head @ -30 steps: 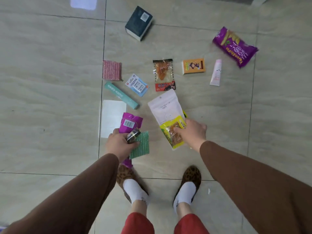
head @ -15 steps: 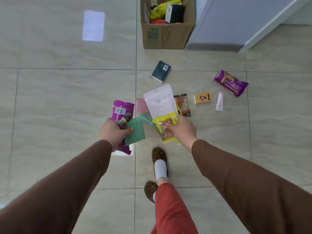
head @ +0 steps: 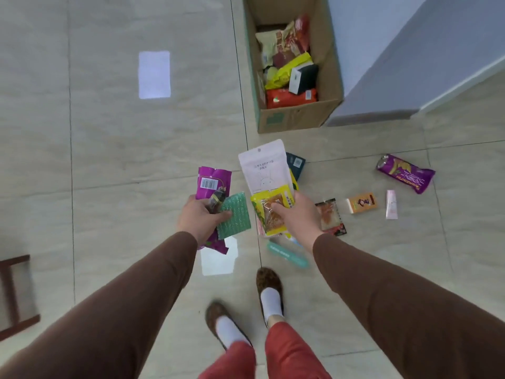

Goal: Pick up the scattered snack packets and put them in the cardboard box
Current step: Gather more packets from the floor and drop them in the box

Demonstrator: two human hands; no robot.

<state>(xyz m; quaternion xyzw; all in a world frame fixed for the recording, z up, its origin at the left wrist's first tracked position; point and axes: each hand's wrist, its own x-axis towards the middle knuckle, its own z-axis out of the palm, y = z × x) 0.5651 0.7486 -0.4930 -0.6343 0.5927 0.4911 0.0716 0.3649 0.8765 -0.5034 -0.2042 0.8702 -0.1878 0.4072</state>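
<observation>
Head view, looking down at a tiled floor [head: 109, 149].

Left hand [head: 200, 218]: fingers curled round a bunch held off the floor, made up of a magenta packet [head: 214, 181] with a barcode, a small dark wrapped item [head: 217, 199] and a green textured packet [head: 236, 218].

Right hand [head: 296, 214]: fingers and thumb pinch a stack, with a yellow snack packet [head: 269, 214] on top and a tall white pouch [head: 263, 168] sticking up behind it. Both held in the air.

Cardboard box [head: 292, 117] stands ahead of the hands, open, against a grey-blue cabinet [head: 410, 64]. Already part full: red packet [head: 289, 98] nearest, black-and-white carton [head: 303, 79] above it, yellow and mixed wrappers further in.

On the floor:
- dark teal box [head: 297, 164], partly behind the white pouch
- purple snack bag [head: 404, 173], far right
- small orange box [head: 362, 203]
- pink tube [head: 391, 205] just beside it
- clear packet with orange contents [head: 330, 217], near the right wrist
- teal stick pack [head: 287, 254], below the right hand

Bottom of view: brown sleeves, red trousers, leopard-print slippers [head: 269, 280]. Dark wooden frame [head: 13, 294] at left edge.
</observation>
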